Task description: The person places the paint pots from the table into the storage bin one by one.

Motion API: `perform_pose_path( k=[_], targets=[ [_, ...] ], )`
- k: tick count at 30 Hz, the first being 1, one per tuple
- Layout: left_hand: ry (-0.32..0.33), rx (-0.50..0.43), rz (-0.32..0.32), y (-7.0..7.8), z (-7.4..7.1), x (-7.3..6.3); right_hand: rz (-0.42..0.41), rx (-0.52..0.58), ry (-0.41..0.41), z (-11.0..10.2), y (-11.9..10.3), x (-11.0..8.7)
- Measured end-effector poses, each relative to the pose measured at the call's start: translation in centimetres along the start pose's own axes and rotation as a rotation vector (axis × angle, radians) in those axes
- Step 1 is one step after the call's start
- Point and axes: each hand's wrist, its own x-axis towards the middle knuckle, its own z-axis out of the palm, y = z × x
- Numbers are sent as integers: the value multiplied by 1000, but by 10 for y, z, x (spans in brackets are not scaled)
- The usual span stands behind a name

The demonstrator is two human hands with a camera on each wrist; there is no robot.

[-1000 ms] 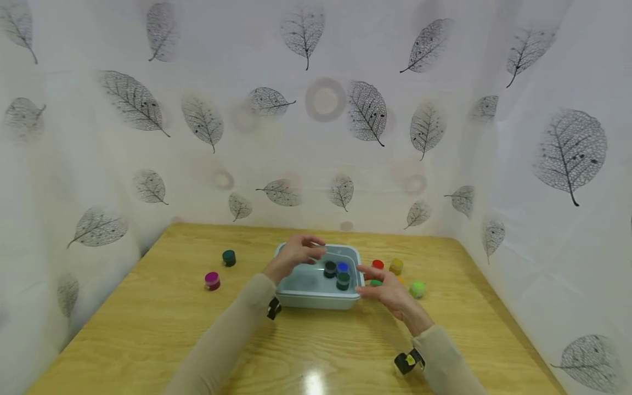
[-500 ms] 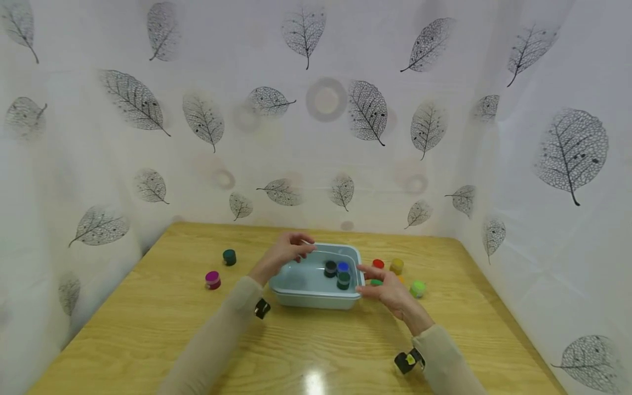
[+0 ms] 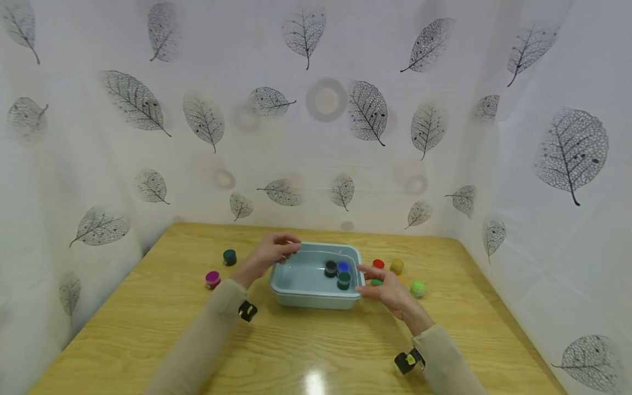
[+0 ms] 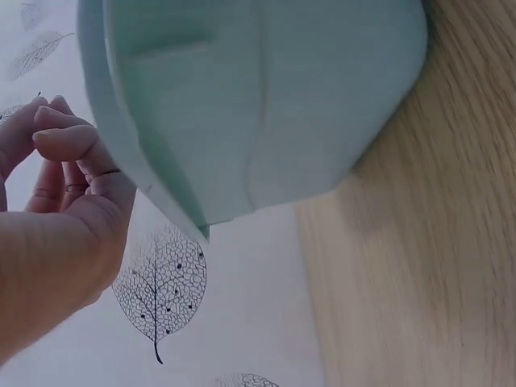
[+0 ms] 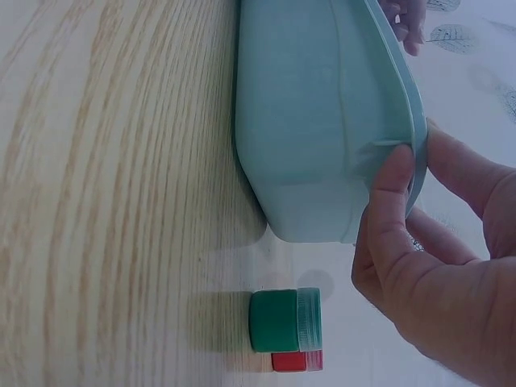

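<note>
A pale blue plastic bin stands on the table. Three small paint jars sit at its right end: a black jar, a blue jar and a dark green jar. My right hand pinches the bin's right rim, the fingers on the outer wall in the right wrist view. Over the left rim hovers my left hand, its fingers loosely bent with nothing seen in them. The left wrist view shows that hand beside the rim; whether it touches is unclear.
Left of the bin stand a dark teal jar and a magenta jar. Right of it are a red jar, a yellow jar, a light green jar, and green and orange ones partly hidden by the right hand. A leaf-print curtain surrounds the table.
My left hand has moved left, from above the bin's inside to its left rim. The right hand, the bin and the jars stay where they were.
</note>
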Motion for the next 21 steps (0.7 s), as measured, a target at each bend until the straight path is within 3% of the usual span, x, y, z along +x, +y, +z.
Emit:
perform_pose_path(
  k=[5,12,21],
  targets=[
    [-24,-1,-10,1,-10,-6,2,4,2,0,-1,1],
    [-119,22,-5,-2,-33,-13,1,-4,3,0,-2,0],
    [-170,156,40,-15,-70,-22,-1,-9,9,1,-2,-1]
  ],
)
